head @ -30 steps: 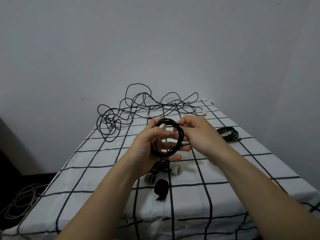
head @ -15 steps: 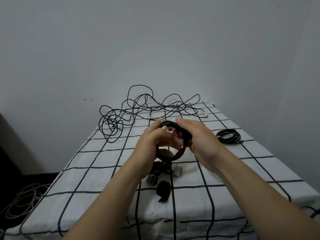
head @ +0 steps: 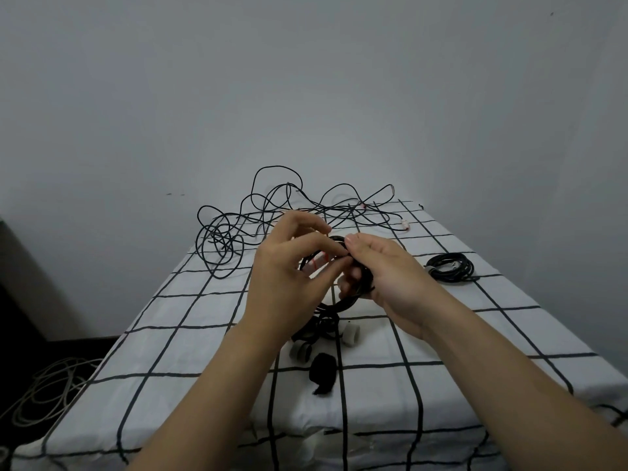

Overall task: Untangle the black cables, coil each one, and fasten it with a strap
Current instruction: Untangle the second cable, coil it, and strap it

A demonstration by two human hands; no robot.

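tablecloth [head: 163, 345]: white with black grid, centre to bottom of frame
wall [head: 306, 79]: plain grey, upper frame
pale cord [head: 44, 389]: loose loops on dark floor, lower left

Surface cloth [head: 204, 317] is white woven fabric with black grid lines, matt, soft and creased at the front edge; the wall [head: 306, 96] is smooth matt paint. Tangled cables [head: 221, 239], held coil [head: 345, 303] and bundled coil [head: 448, 266] are all thin black plastic- or rubber-sheathed cord, smooth and dull with a faint sheen; the plug end [head: 317, 261] is white plastic, and the grey strap [head: 431, 269] looks like fabric. Black strap roll [head: 324, 373] is fuzzy matt fabric, the pale rolls [head: 300, 350] are matt with material unclear, and the floor cables [head: 44, 385] have an off-white smooth sheath.
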